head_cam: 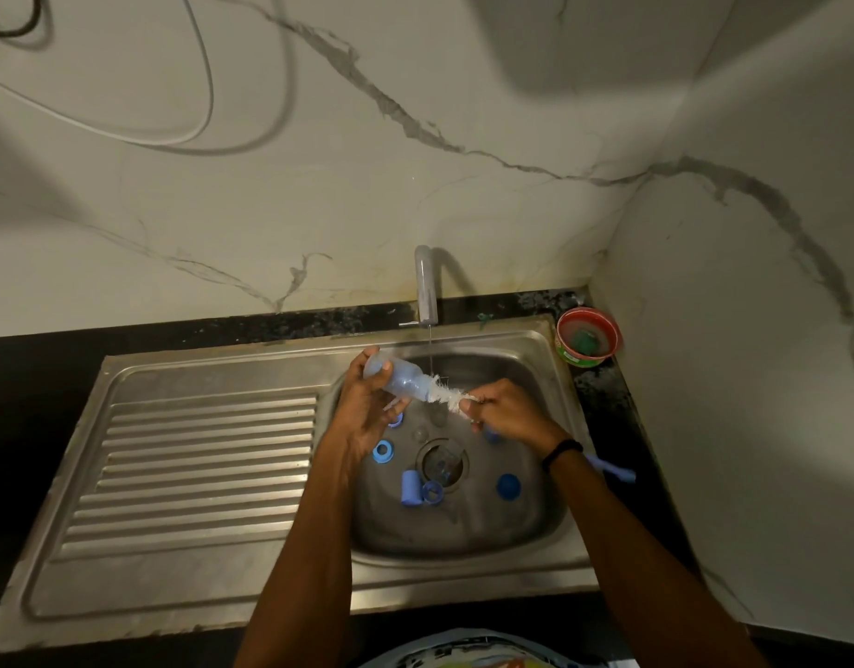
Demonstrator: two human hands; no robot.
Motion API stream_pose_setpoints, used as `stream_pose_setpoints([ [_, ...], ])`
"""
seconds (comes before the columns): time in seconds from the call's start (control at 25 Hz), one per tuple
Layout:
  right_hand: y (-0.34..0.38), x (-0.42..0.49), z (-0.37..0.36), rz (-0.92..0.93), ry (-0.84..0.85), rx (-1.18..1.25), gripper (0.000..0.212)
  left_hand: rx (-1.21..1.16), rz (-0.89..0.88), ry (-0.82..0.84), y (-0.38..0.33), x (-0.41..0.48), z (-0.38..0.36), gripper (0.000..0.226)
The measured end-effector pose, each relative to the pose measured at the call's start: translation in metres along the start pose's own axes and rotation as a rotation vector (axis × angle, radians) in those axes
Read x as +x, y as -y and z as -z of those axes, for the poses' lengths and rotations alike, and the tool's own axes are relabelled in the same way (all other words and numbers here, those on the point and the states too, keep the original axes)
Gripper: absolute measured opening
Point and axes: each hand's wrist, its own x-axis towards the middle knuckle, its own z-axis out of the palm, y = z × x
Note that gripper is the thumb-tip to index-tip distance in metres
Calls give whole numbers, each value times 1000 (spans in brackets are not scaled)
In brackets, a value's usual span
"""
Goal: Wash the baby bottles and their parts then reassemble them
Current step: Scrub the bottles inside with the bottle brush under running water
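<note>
Though half hidden, brush (448, 396) in bottle (397, 376)

I have the drainboard (198, 470) left of the sink basin (463, 566), the tap (426, 286) behind it, and a bowl (588, 336) on the desk (608, 392) at the back right. Over the basin, the left hand (367, 407) holds the bottle (398, 378) and the right hand (511, 412) holds the brush (446, 396) at the bottle's mouth. Loose parts (410, 486) lie around the drain (441, 462) below.

Clear btl (397, 378) tilted, brush (445, 396) inside
</note>
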Motion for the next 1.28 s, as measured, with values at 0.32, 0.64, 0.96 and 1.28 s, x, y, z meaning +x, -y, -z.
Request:
stream_pose_setpoints([
  [0.32, -5, 3, 4, -32, 5, 20, 31, 205, -58, 139, -1, -5, 10, 26],
  [0.64, -10, 10, 13, 95, -181, -289, 29, 218, -90, -27, 7, 2, 16, 29],
  [0.96, -32, 7, 17, 41, -131, -266, 15, 104, -53, -150, 26, 7, 22, 44],
  [1.28, -41, -1, 14, -41, -133, -147, 29, 108, -36, -340, 40, 9, 10, 48],
])
